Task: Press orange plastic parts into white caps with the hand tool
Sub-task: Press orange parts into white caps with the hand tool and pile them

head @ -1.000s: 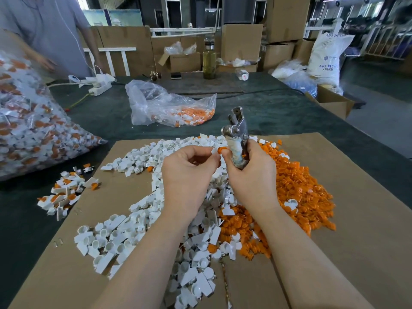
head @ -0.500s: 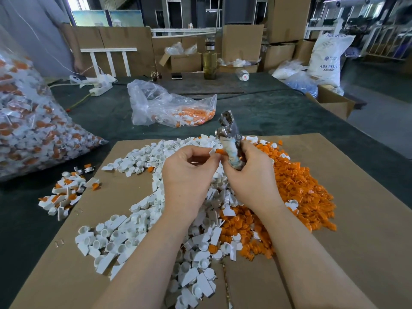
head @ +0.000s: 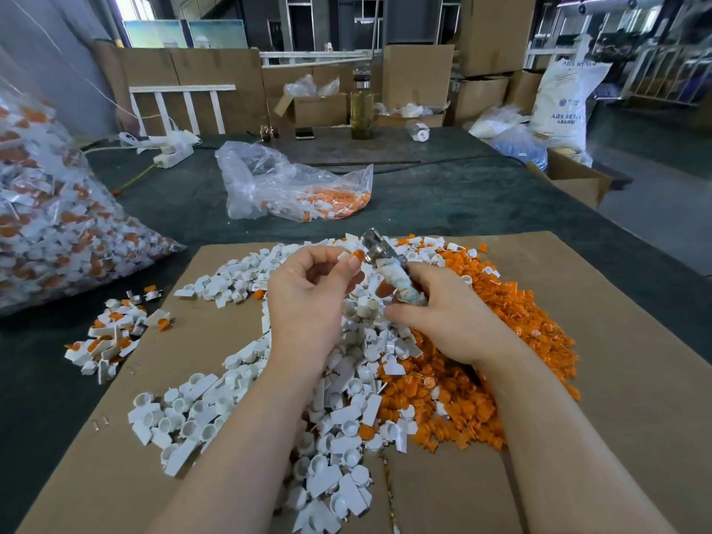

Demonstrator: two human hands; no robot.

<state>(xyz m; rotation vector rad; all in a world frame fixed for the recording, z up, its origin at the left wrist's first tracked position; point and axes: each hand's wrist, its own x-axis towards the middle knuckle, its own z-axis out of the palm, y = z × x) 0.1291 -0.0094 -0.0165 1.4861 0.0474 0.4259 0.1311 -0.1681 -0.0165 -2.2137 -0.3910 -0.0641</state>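
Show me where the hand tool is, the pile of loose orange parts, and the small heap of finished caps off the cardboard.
hand tool [head: 379, 248], head view, metal head.
orange parts pile [head: 512, 321], head view, middle of heap.
finished caps heap [head: 109, 337], head view, centre of cluster.

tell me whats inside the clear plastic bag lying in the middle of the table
The clear plastic bag holds orange and white plastic parts, gathered at its right end. The crumpled left side looks mostly empty, though folds and glare hide some of it.
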